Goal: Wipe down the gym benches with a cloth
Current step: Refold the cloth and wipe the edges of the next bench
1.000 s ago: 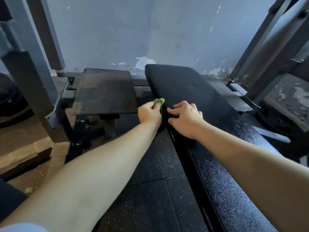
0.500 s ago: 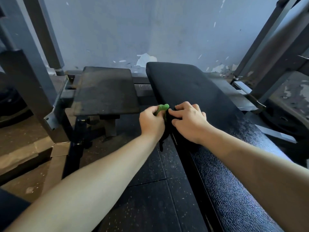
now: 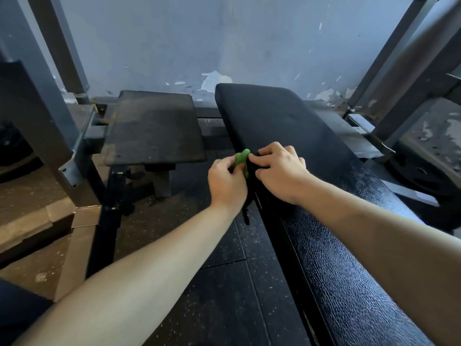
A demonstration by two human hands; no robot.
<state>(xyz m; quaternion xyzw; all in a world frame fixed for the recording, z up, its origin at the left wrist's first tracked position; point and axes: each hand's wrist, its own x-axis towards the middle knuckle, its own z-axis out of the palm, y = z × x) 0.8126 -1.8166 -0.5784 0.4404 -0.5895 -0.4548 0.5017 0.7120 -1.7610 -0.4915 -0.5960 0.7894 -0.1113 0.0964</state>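
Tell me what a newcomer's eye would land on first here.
The small bright green thing pinched by the left hand stands out at centre, beside the right hand curled on the edge of the long black bench. Behind, a peeling blue-grey wall; at left, a worn square pad.

Dim, cool light; wide-angle bending at edges.
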